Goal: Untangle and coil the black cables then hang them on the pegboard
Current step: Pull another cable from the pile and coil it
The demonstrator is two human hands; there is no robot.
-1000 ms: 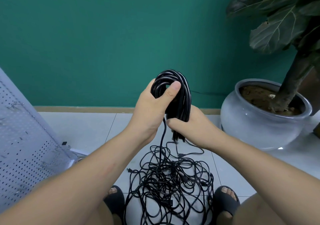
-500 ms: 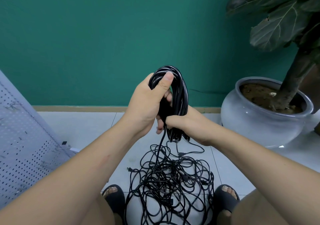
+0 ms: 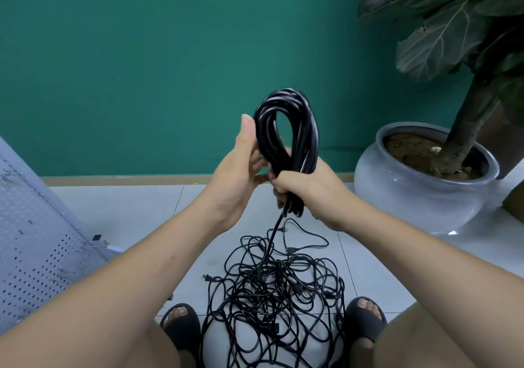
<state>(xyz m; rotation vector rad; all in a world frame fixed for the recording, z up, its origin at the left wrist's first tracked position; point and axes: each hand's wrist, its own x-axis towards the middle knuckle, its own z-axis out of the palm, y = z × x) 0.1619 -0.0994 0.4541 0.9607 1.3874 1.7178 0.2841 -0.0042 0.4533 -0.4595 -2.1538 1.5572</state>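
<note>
Holding the coiled black cable (image 3: 304, 141) upright at frame centre, with the loop end pointing to 12 o'clock and the strands bunching together at the 6 o'clock end.

Gripping that bunched lower end with the right hand (image 3: 312, 192), wrapping its fingers (image 3: 279, 182) fully round the strands in a closed fist.

Steadying the coil from 9 o'clock with the left hand (image 3: 232, 177): laying the thumb (image 3: 247, 129) straight along the loop's left strand and reaching loosely extended fingers behind the lower coil. Not clamping, only touching; fingertips hiding behind the cable.

Letting one lead (image 3: 272, 240) trail out of the fist toward 6 o'clock and into the tangled cable pile (image 3: 272, 296).

Leaving that pile lying on the tiled floor (image 3: 136, 211) at 6 o'clock, between two black sandals (image 3: 365, 322) at 7 and 5 o'clock, loops overlapping with no order. Showing one plug (image 3: 206, 277) at the pile's 9 o'clock edge.

Seeing the pegboard (image 3: 31, 254) at 8 o'clock, tilting, well apart from the coil and touching neither hand. Spotting small bits at its foot, too small for identifying.

Seeing a grey ceramic pot (image 3: 411, 197) at 3 o'clock on the floor, holding soil and a trunk, with big dark leaves (image 3: 442, 36) spreading at 1–2 o'clock. Facing a green wall (image 3: 141, 70) across 10 to 12 o'clock, with a tan baseboard running along its foot.
</note>
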